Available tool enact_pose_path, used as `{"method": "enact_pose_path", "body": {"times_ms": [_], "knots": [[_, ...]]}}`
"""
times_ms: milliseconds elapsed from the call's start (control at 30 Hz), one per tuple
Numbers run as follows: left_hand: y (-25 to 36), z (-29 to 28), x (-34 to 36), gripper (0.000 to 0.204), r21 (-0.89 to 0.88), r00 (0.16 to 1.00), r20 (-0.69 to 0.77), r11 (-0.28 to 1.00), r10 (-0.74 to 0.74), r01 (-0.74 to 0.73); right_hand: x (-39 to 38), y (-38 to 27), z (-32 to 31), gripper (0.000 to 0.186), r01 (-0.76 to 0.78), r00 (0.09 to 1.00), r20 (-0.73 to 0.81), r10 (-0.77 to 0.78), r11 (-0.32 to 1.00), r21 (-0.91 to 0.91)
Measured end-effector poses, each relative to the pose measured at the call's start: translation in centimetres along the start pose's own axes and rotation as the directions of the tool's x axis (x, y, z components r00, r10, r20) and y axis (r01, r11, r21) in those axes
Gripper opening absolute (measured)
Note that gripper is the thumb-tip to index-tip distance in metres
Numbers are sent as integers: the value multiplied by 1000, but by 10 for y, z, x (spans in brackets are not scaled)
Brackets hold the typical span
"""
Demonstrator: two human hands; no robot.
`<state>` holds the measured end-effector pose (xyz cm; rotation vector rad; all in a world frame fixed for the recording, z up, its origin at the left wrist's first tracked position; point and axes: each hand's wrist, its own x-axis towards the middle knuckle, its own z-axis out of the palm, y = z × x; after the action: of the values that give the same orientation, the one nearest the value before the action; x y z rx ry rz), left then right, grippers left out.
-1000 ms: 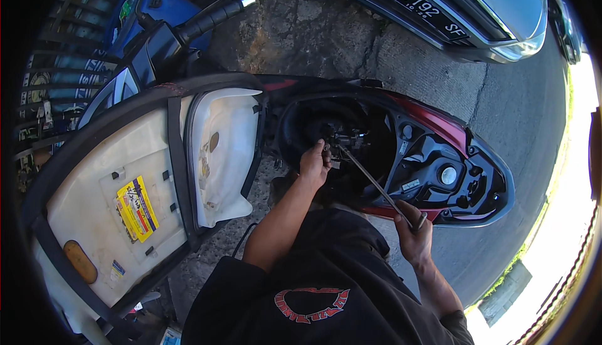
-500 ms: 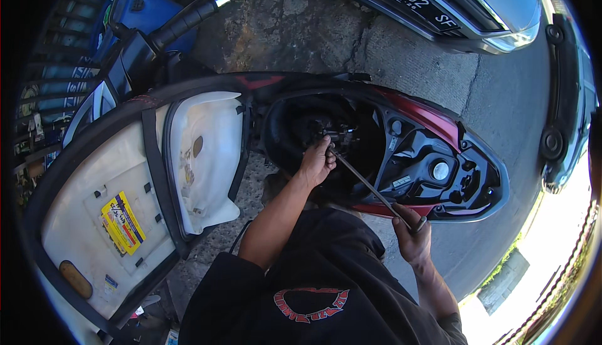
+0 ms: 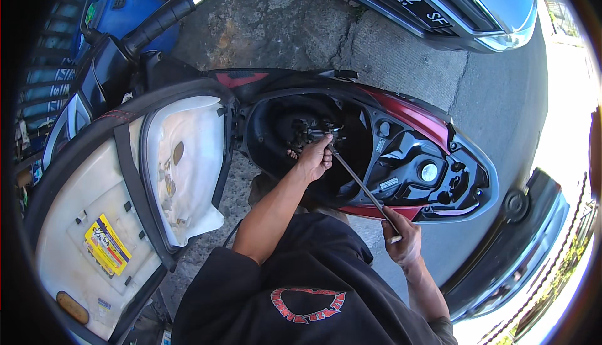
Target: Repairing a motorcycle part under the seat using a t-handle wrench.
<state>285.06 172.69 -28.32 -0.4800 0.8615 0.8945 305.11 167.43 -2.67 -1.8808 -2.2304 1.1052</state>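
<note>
A long, thin T-handle wrench [image 3: 359, 180] slants across the red and black scooter [image 3: 417, 116]. My right hand [image 3: 403, 239] is closed around its handle end, where a pale tip sticks out below the fingers. At the far end my left hand [image 3: 315, 159] is closed around the shaft, thumb uppermost. Just beyond the left thumb, a dark metal mechanical part [image 3: 307, 133] shows inside the open under-seat bay [image 3: 266, 116]. The wrench's working tip is hidden by my left hand and the dark part, so contact there cannot be made out.
The raised seat [image 3: 81, 219] stands open at left, its pale underside toward me. Beyond it are the handlebar grip [image 3: 164, 24] and a blue drum [image 3: 128, 9]. A parked car [image 3: 433, 6] stands at the far side; a dark car [image 3: 508, 244] is on the road at right.
My right hand has turned about the wrench's handle, and the crosspiece now points differently. My left hand keeps its hold. The dark car has moved nearer along the road; the view has shifted slightly.
</note>
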Motion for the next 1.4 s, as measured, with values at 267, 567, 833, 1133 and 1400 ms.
{"method": "enact_pose_path", "body": {"times_ms": [267, 567, 833, 1133, 1400], "knots": [[4, 3, 20, 30, -16, 1000, -5, 1000, 7, -8, 16, -1, 5, 35, -229, 973, -3, 231, 968, 102], [-1, 47, 69, 30, -125, 917, -353, 962, 186, -243, 53, -12, 23, 32, -310, 950, -18, 311, 950, 35], [-6, 32, 129, 25, 243, 835, -244, 865, 493, -439, 109, -13, 31, 31, -187, 979, -91, 182, 981, -50], [3, 38, 118, 26, 548, 747, -137, 678, 651, -490, 134, -37, 10, 24, -233, 972, -32, 232, 953, -192], [-13, 32, 127, 32, 578, 724, -40, 607, 689, -546, 150, -43, 0, 19, -120, 991, 8, 130, 935, -335]]}}
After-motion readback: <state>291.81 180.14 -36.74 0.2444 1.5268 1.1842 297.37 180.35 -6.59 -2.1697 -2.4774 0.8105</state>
